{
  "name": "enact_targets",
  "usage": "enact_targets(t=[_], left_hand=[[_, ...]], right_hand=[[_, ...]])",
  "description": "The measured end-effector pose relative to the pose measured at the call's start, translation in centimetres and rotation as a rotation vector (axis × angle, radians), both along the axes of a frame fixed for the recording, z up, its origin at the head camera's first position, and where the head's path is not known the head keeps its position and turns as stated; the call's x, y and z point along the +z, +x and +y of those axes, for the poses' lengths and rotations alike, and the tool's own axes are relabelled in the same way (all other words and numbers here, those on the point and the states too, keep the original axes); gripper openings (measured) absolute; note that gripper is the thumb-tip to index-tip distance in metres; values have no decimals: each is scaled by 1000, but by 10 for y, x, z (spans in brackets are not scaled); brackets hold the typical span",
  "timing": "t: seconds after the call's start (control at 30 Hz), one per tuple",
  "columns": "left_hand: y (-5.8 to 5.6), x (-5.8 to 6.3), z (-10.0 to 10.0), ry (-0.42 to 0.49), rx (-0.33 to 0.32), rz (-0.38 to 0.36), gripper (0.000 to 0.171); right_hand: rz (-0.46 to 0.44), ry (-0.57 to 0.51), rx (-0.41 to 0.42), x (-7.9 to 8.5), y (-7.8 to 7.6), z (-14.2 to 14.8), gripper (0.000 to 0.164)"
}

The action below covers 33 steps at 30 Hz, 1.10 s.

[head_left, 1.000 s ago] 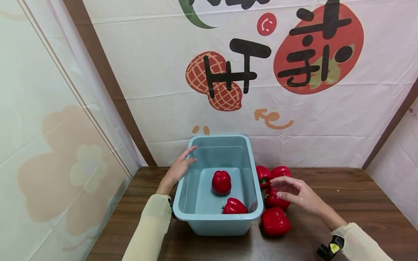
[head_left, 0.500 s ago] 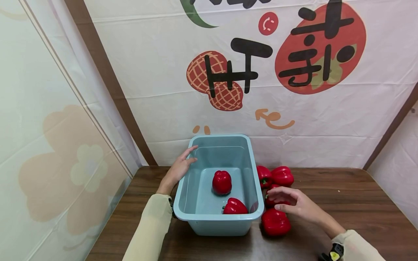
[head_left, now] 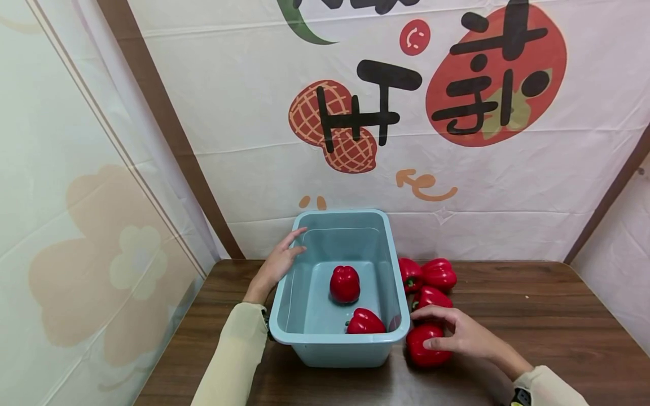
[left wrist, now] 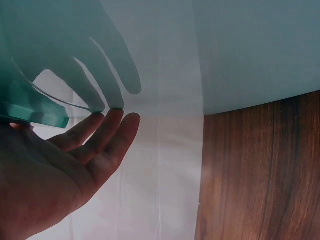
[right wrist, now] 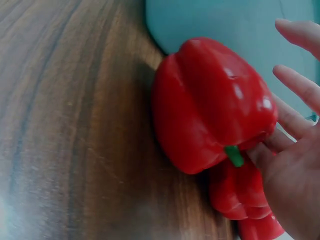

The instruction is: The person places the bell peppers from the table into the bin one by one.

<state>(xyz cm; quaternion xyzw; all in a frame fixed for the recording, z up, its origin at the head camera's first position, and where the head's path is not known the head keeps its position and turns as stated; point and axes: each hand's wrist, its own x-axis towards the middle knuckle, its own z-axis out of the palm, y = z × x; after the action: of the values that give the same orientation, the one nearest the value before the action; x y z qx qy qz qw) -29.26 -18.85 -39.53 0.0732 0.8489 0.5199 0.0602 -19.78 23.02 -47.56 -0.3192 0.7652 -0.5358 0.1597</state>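
Observation:
My left hand (head_left: pixel 276 265) rests on the left rim of a light blue plastic tub (head_left: pixel 332 354), thumb and index finger over the edge. In the left wrist view, other fairly straight fingers (left wrist: pixel 112 137) meet the tub's outer wall (left wrist: pixel 260 55). Two red bell peppers lie inside: one in the middle (head_left: pixel 345 285), one near the front wall (head_left: pixel 365 321). My right hand (head_left: pixel 464 335) is spread over the nearest bell pepper (head_left: pixel 424 352) outside the tub. In the right wrist view its fingers stand apart beside this pepper (right wrist: pixel 215 105), whose green stem shows; contact cannot be told.
Behind the nearest pepper, several more red bell peppers (head_left: pixel 439 273) lie in a cluster against the tub's right side. The wooden table (head_left: pixel 533 316) ends at a printed white cloth wall (head_left: pixel 508 225); another cloth (head_left: pixel 101 282) hangs on the left.
My right hand has moved toward me, from over the middle pepper of the cluster to the nearest one. The left hand and tub have stayed in place.

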Motion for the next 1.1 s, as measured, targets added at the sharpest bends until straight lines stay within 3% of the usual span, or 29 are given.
enact_targets(t=[0.27, 0.53, 0.67, 0.83, 1.1], left_hand=[[1, 1, 1, 13, 11, -8, 52], [-1, -1, 0, 19, 2, -5, 52], [0, 0, 1, 22, 9, -7, 52], [1, 0, 2, 26, 16, -10, 52], [1, 1, 0, 30, 2, -26, 52]], right_hand=[[24, 61, -32, -10, 6, -5, 53], [202, 24, -20, -21, 4, -6, 60], [232, 1, -2, -27, 4, -5, 64], [228, 35, -29, -34, 4, -5, 71], [131, 83, -105, -39, 5, -1, 71]])
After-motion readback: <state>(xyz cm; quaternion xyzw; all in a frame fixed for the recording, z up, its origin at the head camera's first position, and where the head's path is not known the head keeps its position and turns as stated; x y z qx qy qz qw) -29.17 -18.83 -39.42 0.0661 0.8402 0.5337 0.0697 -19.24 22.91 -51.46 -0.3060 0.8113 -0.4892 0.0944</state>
